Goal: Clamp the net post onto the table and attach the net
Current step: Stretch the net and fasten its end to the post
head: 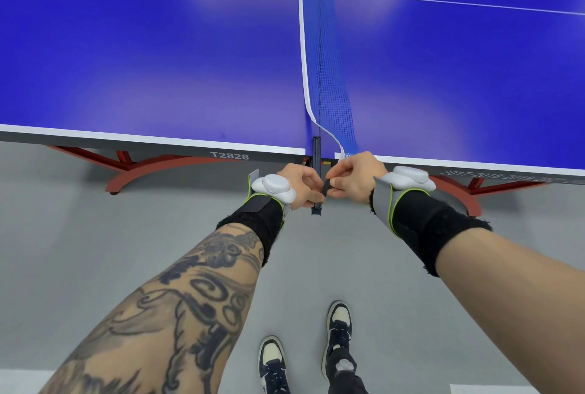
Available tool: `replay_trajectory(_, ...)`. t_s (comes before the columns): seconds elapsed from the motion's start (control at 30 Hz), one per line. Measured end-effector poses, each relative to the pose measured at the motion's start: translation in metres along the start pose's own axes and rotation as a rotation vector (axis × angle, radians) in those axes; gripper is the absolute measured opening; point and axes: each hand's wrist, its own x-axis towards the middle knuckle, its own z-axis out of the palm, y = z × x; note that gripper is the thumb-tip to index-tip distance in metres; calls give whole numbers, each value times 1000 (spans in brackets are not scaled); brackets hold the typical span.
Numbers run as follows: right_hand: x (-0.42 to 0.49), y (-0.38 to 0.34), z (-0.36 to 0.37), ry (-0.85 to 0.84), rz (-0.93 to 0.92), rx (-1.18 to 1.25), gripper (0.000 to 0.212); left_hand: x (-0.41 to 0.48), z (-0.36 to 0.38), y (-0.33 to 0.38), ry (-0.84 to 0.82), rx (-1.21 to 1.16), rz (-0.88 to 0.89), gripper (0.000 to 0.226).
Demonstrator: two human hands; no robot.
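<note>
Left hand (302,184) and right hand (356,176) both closed around black plastic net post (317,153) at blue table (158,61) edge; blue mesh net (329,77) slack.

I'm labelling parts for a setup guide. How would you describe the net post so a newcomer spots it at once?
Start at the blue table and follow its near white edge to the gap where the net meets it. The net post is the slim black upright bracket standing in that gap, just beyond the left hand and right hand. It is the only black, rigid piece there.
</note>
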Motion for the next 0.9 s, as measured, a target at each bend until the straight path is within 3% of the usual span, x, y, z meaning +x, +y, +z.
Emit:
replay_trajectory(0.27, -1, -12, -3, -76, -10, -123, 13, -4, -5, 10, -29, -35, -43, 14)
replay_trajectory(0.4, 0, -7, 2, -65, 21, 39, 4, -2, -9, 20, -21, -84, -79, 10)
replay_trajectory(0.47, 4, -2, 5, -65, 42, 114, 11, -1, -9, 22, -27, -69, -82, 10)
replay_trajectory(0.63, 6, 3, 12, -35, 33, 167, 6, 0, -9, 21, -26, -60, -80, 12)
replay_trajectory(0.9, 0, 0, 6, 7, 0, 31, 7, -10, -13, 44, 23, -29, -84, 15)
